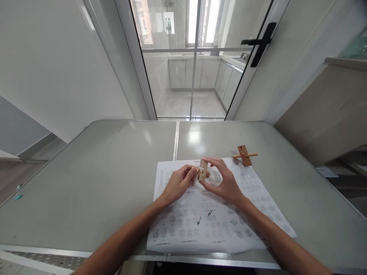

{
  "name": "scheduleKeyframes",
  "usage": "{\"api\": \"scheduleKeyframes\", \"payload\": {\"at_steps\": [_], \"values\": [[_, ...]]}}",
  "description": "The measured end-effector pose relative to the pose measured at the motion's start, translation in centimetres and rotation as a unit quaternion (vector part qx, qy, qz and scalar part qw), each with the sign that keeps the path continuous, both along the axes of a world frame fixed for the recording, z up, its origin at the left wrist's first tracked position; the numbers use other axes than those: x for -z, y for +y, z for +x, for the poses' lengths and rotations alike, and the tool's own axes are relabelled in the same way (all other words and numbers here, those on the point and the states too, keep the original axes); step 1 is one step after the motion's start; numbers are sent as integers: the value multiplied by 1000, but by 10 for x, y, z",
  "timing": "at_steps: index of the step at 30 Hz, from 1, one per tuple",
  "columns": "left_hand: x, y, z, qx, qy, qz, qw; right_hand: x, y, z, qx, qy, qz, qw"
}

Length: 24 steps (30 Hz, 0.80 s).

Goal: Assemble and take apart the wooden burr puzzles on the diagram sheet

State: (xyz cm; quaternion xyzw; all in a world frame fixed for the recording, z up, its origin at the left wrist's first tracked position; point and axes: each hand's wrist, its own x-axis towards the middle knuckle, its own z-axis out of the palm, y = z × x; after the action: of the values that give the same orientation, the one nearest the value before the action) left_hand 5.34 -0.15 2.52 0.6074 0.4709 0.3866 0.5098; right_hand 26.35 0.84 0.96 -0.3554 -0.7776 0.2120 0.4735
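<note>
Above the printed sheet [206, 225], both hands meet at a small set of interlocking wooden puzzle pieces [203, 170]. My right hand [223, 181] grips the light block between thumb and fingertips, thumb at its lower end and fingers at its upper end. On the other side, my left hand [183, 179] pinches a thin wooden piece that touches the block; most of that piece is hidden by the fingers. Dark marks show on the block's lower part. Off to the right lies a second wooden assembly [244, 155], a flat marked piece crossed by a thin stick.
The sheet, printed with several rows of small diagrams, lies on a grey folding table [114, 183] with a metal seam [176, 141]. Beyond the table's far edge stands a glass door [183, 84] with a black handle [262, 44]. A small teal object [18, 197] lies near the left edge.
</note>
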Motion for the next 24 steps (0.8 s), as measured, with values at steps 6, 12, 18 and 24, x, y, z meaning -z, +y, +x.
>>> {"api": "scheduleKeyframes", "payload": {"at_steps": [6,12,18,24], "values": [[1,2,1,-3,-31,3,1000,10,-4,-9,12,-39,78,996],[-3,0,3,-6,-32,-4,999,11,-4,-8,9,-44,92,995],[-5,-1,3,-2,-19,9,1000,12,-4,-8,13,-46,72,996],[-5,-3,4,-5,-11,15,1000,11,-5,-8,8,-42,69,997]]}}
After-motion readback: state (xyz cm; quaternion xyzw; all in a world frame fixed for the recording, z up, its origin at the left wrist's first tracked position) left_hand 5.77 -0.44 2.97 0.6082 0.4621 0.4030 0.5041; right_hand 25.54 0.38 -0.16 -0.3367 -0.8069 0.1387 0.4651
